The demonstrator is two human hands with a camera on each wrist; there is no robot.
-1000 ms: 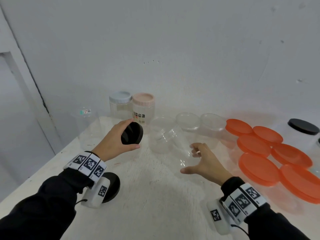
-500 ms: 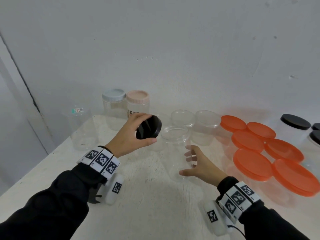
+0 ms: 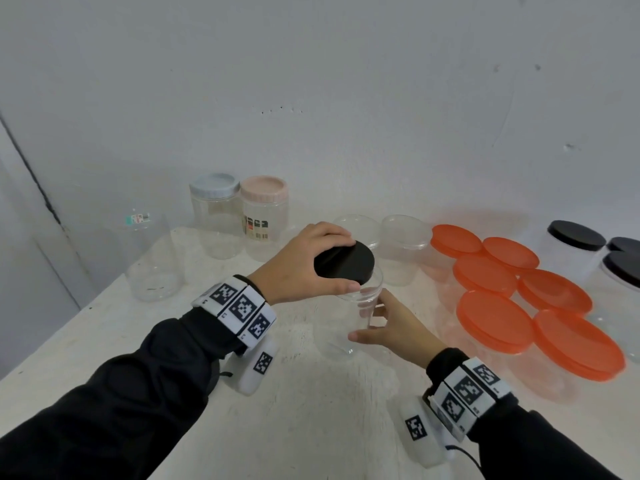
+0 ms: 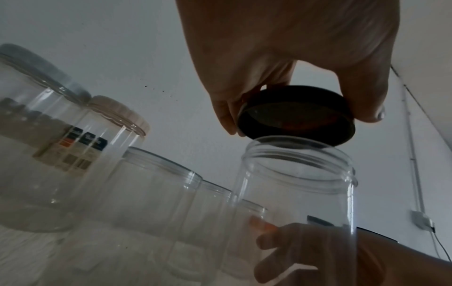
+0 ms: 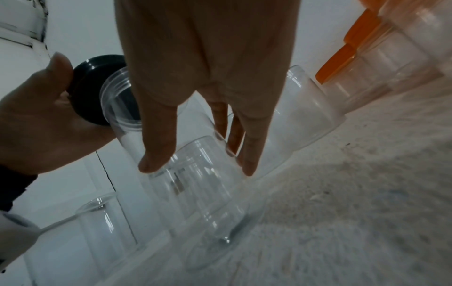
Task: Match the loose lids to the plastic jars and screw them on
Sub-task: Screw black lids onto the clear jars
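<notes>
A black round lid is pinched between the thumb and fingers of my left hand. It is tilted, just over the mouth of a clear plastic jar. Whether lid and rim touch I cannot tell. The jar stands on the white table, and my right hand grips its side low down, thumb toward me. In the left wrist view the lid shows its hollow underside above the threaded jar. In the right wrist view my thumb and fingers wrap the jar.
At the back stand a blue-lidded jar and a pink-lidded jar. An open clear jar stands at the left. Open tubs stand behind the hands, orange-lidded tubs to the right, and black-lidded jars at the far right.
My left hand carried the black lid to the right until it came over the jar's mouth. The jar went from tilted to upright, and my right hand closed round it.
</notes>
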